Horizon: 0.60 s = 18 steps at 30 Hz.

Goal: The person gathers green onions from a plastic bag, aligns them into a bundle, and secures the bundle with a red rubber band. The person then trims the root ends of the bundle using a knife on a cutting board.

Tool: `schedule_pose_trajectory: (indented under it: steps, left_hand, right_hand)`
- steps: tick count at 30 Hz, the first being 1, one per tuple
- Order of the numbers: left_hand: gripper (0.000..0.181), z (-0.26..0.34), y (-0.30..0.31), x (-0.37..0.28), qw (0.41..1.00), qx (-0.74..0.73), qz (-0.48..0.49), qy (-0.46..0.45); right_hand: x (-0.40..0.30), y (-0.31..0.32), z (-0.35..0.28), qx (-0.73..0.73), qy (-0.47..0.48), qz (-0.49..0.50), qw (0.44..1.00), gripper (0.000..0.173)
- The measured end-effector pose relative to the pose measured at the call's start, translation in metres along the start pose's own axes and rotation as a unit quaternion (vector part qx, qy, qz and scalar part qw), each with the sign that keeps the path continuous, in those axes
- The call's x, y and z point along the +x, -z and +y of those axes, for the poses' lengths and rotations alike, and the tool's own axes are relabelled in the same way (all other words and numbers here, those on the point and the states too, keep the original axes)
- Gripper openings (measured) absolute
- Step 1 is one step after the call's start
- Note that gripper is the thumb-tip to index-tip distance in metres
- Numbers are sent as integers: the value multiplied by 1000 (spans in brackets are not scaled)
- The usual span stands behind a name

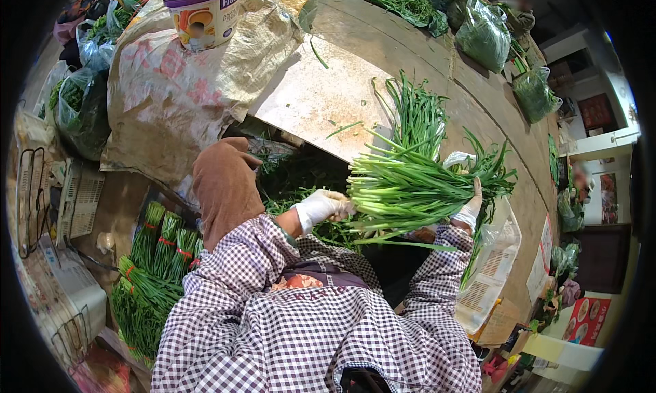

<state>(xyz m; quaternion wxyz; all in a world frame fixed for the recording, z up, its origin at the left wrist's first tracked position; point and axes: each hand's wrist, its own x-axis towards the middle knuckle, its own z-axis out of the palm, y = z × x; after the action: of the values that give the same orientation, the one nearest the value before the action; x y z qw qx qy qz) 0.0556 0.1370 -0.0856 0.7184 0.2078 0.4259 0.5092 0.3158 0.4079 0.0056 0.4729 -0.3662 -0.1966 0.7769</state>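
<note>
A loose bunch of garlic chives lies across my right hand, which wears a white glove and grips it near the leafy part, thumb on top. The pale stalk ends point left. My left hand, also white-gloved, has its fingers curled at those ends; whether they pinch a stalk cannot be told. More chives lie on a pale board just beyond. Below my left hand are loose leaves and trimmings in a dark gap. Bundles tied with red bands stand at the left.
A woven sack carries a plastic tub holding red ties. Plastic bags of greens stand at the upper right, others at the left. A plastic crate is at my right. Blurred people are in the right background.
</note>
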Motion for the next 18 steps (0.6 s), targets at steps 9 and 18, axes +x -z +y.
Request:
schedule_pose_trajectory:
  steps: [9, 18]
  left_hand:
    - [14, -3, 30, -16, 964, 182, 195, 6]
    - [18, -11, -7, 18, 997, -30, 56, -35]
  right_hand:
    - [-4, 10, -13, -34, 11, -8, 999, 27]
    - [6, 8, 1, -24, 24, 37, 999, 24]
